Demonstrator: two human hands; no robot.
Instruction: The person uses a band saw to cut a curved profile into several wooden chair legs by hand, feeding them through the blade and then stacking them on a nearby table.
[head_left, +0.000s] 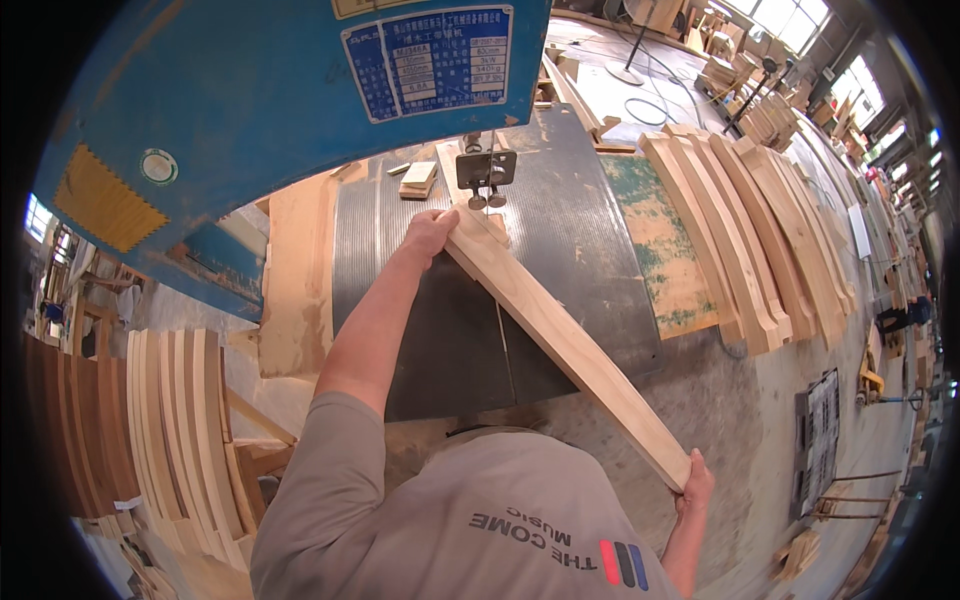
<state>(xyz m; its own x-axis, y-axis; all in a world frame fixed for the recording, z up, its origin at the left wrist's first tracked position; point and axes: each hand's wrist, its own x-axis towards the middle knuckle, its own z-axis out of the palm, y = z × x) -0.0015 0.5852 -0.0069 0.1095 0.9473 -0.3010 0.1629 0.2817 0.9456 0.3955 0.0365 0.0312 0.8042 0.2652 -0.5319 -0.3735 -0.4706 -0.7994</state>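
A long pale wooden board (570, 330) slants across the ribbed metal table (592, 247) of a bandsaw. My left hand (433, 234) grips its far end, with the thumb on top, just left of the blade. My right hand (697, 480) holds the near end, which overhangs the table's front edge. Over the board's far end is the dark blade guide (486, 171). The thin saw blade (490, 142) runs down through it; where it meets the wood is hard to tell. A small wood piece (495, 226) lies by the blade.
The blue bandsaw housing (247, 90) looms at upper left. Offcuts (418, 178) lie on the saw table. Shaped boards (750, 240) line a worn green panel (645, 225) at right. More boards (176, 427) stand at left. A dark pallet (816, 442) is on the right-hand floor.
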